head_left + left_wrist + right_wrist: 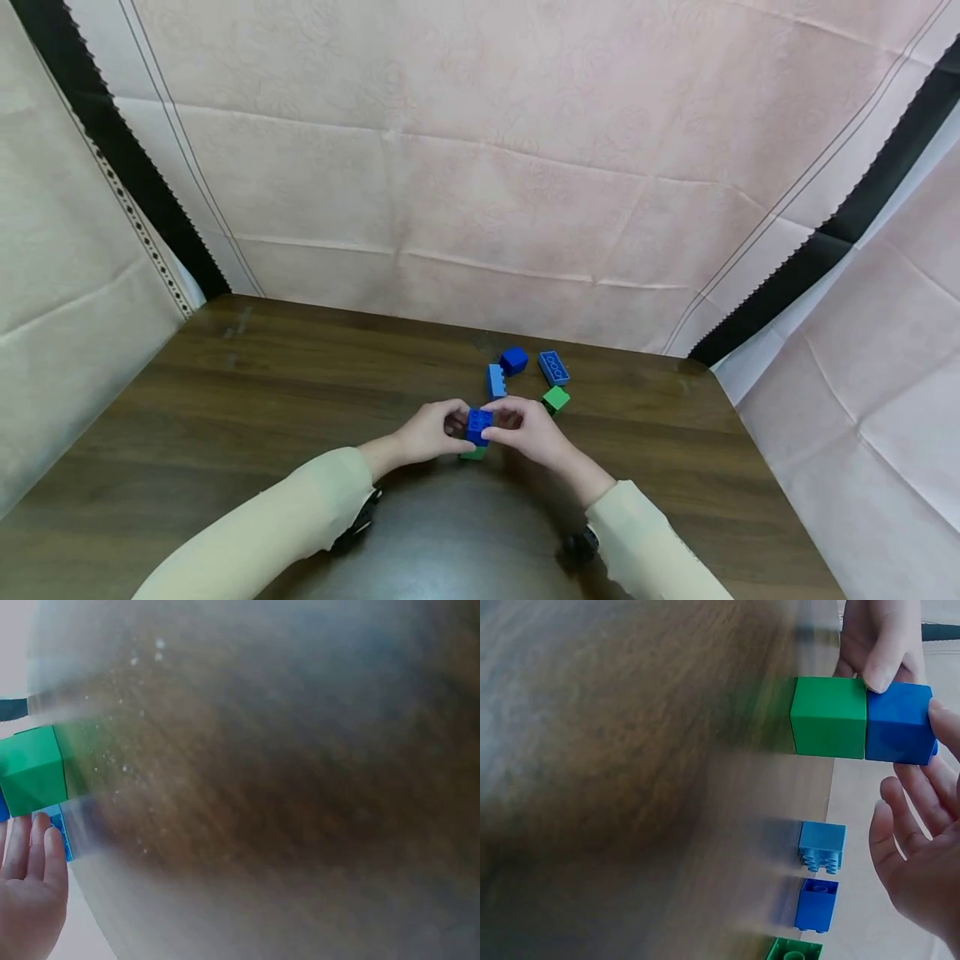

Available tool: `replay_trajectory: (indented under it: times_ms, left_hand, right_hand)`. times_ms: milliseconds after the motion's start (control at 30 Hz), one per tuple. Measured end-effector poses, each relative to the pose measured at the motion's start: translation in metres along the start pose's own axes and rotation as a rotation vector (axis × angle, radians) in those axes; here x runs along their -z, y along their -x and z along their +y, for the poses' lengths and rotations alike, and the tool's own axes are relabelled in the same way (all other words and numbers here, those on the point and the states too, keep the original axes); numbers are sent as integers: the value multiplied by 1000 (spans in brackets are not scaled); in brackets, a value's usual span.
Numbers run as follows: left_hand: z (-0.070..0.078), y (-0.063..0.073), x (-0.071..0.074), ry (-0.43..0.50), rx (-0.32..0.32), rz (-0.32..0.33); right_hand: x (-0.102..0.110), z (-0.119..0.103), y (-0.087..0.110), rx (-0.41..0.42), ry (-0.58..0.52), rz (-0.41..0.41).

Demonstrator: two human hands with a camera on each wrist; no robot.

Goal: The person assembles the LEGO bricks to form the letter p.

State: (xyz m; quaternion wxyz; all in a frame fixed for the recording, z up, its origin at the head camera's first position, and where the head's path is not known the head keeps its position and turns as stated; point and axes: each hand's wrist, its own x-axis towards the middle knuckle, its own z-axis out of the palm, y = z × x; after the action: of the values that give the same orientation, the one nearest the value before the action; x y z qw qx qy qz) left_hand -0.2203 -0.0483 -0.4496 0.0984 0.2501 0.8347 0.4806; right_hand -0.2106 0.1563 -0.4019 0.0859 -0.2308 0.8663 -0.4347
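A blue toy brick (479, 427) sits on top of a green toy brick (472, 454), which stands on the table. My left hand (433, 430) pinches the blue brick from the left side. From the right, my right hand (525, 427) holds the same brick between thumb and fingers. In the right wrist view, the left thumb lies near the seam between the green brick (829, 718) and the blue brick (900, 724). Only part of the green brick (34, 774) and of my left hand (34, 900) shows in the left wrist view.
Behind the hands lie a light blue brick (496, 382), a dark blue brick (513, 360), another blue brick (553, 368) and a green brick (556, 400). The brown wooden table (300, 375) ends at a pale cloth (450, 208) at the back.
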Motion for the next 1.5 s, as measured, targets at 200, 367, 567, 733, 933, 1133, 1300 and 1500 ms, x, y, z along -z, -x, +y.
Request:
replay_trajectory:
  times_ms: [200,367,567,733,933,1133,1300,1500]
  left_hand:
    - [0,0,-2,-7,4,33]
    - [-1,0,-3,-4,15,46]
    - [-1,-1,-1,-23,34,32]
    - [0,-1,1,-35,48,20]
    - [1,-1,1,-32,44,10]
    - [0,-1,1,-28,26,12]
    - [-1,-1,1,-26,10,11]
    - [0,0,2,-25,13,-2]
  right_hand:
    - [7,25,-3,-74,-148,-13]
    - [16,32,-10,-186,-263,134]
    - [17,35,-26,-348,-370,295]
    - [11,34,-37,-417,-373,326]
    - [3,38,-46,-453,-354,368]
    - [-8,44,-53,-477,-318,392]
    - [-14,44,-55,-481,-231,393]
    - [-18,43,-57,-518,-129,384]
